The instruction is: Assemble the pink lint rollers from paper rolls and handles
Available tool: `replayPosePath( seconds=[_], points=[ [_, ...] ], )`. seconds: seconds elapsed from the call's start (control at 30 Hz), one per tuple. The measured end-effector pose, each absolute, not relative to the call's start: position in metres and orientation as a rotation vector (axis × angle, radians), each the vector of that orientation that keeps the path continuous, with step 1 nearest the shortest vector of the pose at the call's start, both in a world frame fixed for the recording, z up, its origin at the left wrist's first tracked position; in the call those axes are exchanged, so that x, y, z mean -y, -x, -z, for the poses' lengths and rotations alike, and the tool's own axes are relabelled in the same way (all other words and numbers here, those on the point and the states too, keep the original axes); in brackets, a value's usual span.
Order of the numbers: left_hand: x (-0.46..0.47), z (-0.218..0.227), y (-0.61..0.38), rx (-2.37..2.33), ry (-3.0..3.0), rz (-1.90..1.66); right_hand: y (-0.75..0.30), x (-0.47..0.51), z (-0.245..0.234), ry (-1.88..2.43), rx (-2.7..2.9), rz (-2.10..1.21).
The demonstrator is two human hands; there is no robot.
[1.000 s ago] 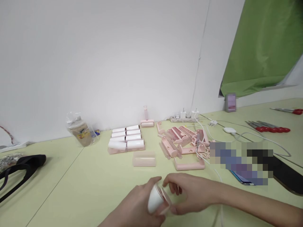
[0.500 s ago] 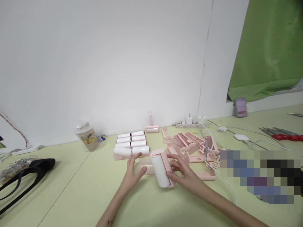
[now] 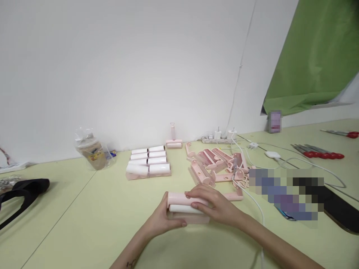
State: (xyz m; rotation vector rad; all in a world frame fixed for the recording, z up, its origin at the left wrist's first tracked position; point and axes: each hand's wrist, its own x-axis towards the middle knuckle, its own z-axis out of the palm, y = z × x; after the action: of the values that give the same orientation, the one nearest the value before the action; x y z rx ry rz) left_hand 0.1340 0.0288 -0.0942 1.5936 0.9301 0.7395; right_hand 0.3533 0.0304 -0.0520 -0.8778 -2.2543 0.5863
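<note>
Between my hands, low over the table, is a lint roller head made up of a pink holder point(image 3: 176, 198) and a white sticky roll point(image 3: 179, 209). A clear pinkish cover point(image 3: 195, 218) sits along its underside. My left hand point(image 3: 158, 220) grips the left end, thumb along the cover and fingers behind, mostly hidden. My right hand point(image 3: 217, 205) closes over the right part of the holder from above. Just beyond it lie loose pink lint roller handles point(image 3: 203, 172) in a heap.
White sticky rolls point(image 3: 157, 160) lie in rows toward the wall. A lint roller point(image 3: 173, 142) stands behind them. At left are a bagged cup point(image 3: 94, 154) and a black strap point(image 3: 33, 186). A power strip point(image 3: 213, 140), white cable point(image 3: 256, 201) and red-handled tools point(image 3: 322, 154) are right.
The lint roller head has turned from upright to lying level, and the clear cover is now against it. My left hand has closed on its left end. The view has shifted slightly right.
</note>
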Motion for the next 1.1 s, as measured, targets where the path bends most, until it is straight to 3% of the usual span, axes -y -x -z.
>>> replayPosePath(
  seconds=[0.93, 1.1],
  points=[
    [-0.032, 0.088, -0.130, -0.975, -1.815, -0.687, -0.369, -0.029, 0.040, 1.014, 2.340, -0.385],
    [-0.029, 0.084, -0.131, -1.005, -1.814, -0.660, -0.461, -0.059, 0.034, 1.473, 2.089, 0.113]
  ],
)
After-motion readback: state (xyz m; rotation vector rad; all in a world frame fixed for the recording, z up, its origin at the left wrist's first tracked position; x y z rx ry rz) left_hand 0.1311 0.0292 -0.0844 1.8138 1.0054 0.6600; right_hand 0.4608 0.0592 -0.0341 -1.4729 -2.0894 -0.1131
